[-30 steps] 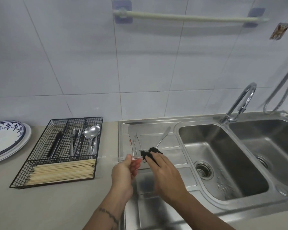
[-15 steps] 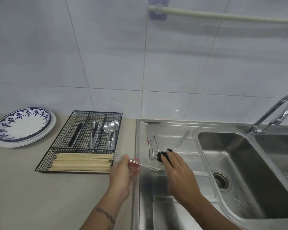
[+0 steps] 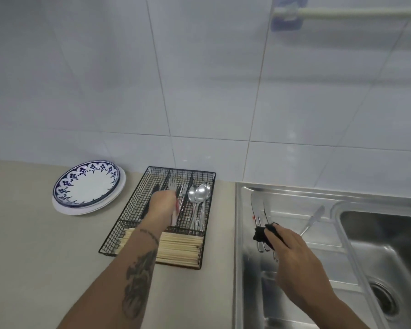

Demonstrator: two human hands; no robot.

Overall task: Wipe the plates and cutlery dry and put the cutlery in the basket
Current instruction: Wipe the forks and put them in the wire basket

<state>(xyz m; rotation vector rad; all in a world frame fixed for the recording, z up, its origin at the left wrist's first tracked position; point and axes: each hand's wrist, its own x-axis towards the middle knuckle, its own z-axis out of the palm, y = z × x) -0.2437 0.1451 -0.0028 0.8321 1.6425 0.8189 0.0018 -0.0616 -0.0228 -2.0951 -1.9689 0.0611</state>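
Farthest left, well clear of either hand, a stack of plates sits on the beige counter, the top plate white with a blue patterned rim. To its right lies the black wire basket, and the left hand reaches into it, over the divider between the left and middle long compartments. The hand is blurred; a pale, reddish-edged sliver shows at its right side, but whether the fingers grip a piece of cutlery or have let go cannot be told. Just beyond those fingers the forks lie in the middle compartment, and to their right the spoons rest in the right compartment, bowls toward the wall. Nearer the person, under the forearm, the chopsticks fill the cross compartment at the basket's front. Across the counter edge, on the steel draining board of the sink, the right hand has its fingers curled around a black cloth. Two knives lie side by side directly under and beyond those fingertips, blades pointing to the wall, with the cloth on their handles. Another knife lies slanted just to the right of the fingers, near the basin rim.
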